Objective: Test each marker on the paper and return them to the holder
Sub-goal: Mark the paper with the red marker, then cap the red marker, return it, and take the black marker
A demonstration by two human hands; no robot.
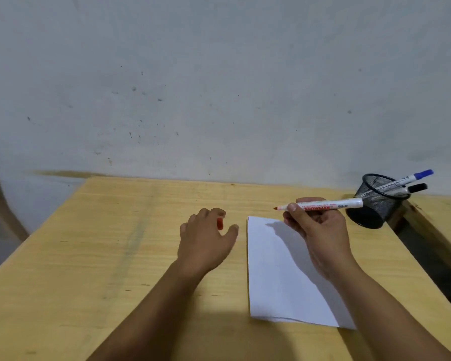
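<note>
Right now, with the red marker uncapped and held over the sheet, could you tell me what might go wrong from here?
1. The bare tip of the red marker in the right hand may stain the table.
2. Nothing pins the paper; it may slide when written on.
3. The left hand holds the red cap loosely; it could drop.
4. The mesh holder sits near the table's edge, and a bump could tip it.

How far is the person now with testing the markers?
Done: the red marker is out of the mesh holder and uncapped; the left hand holds its red cap. In hand: the right hand holds that marker just above the paper, which shows no mark yet. Left: testing it, then the blue marker and the black marker in the holder.
</note>
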